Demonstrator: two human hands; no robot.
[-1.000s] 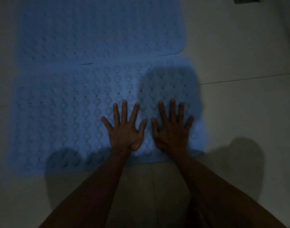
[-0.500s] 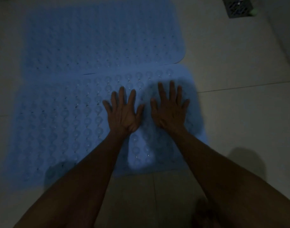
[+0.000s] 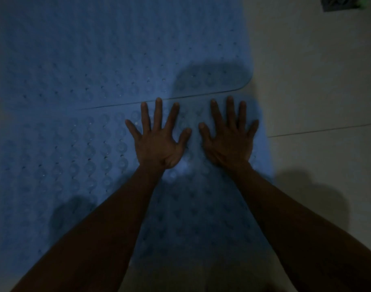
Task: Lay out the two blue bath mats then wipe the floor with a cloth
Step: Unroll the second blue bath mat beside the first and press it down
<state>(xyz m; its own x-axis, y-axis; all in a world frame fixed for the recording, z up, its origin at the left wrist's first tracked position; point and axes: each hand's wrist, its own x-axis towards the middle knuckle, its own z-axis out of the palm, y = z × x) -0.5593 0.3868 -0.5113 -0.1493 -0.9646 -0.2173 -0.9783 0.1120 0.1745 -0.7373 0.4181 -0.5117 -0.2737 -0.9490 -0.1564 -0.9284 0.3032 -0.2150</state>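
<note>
Two blue bath mats with rows of round bumps lie flat on the pale tiled floor, one behind the other. The far mat (image 3: 117,49) overlaps the near mat (image 3: 64,165) along a thin edge line. My left hand (image 3: 157,140) presses palm down on the near mat, fingers spread, fingertips reaching that edge. My right hand (image 3: 228,138) lies flat beside it near the mat's right side, fingers also spread. Neither hand holds anything. No cloth is in view. The light is dim.
Pale floor tiles (image 3: 317,81) stretch to the right of the mats, with a grout line running off the near mat's right edge. A dark square floor drain (image 3: 338,3) sits at the top right corner. My shadow falls on the tiles at right.
Both hands have slid forward across the near mat, from its near edge up to the seam with the far mat. The view has moved closer to the floor.
</note>
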